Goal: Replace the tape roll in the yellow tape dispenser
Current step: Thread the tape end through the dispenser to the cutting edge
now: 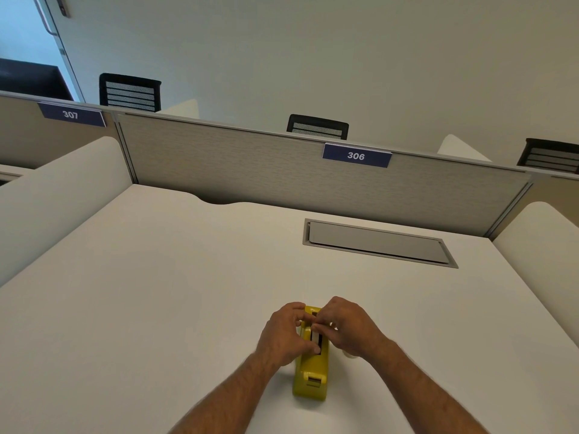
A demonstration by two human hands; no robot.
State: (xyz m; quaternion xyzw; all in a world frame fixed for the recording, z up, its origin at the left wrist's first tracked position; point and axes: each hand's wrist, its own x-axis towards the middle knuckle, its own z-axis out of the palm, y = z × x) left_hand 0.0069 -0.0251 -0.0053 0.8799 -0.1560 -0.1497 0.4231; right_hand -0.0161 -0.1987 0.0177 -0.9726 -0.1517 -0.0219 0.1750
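Observation:
The yellow tape dispenser stands on the white desk, its cutter end toward me. A tape roll sits in its top slot, seen as a pale strip. My left hand grips the dispenser's left side, thumb lying over the slot. My right hand reaches in from the right, its fingertips pinching at the roll near the far end of the slot. A small pale object peeks out on the desk under my right wrist; what it is stays unclear.
A grey cable hatch is set flush in the desk at the back right. A fabric partition with a "306" label closes the far side, and curved white side screens stand left and right. Black chair backs rise beyond.

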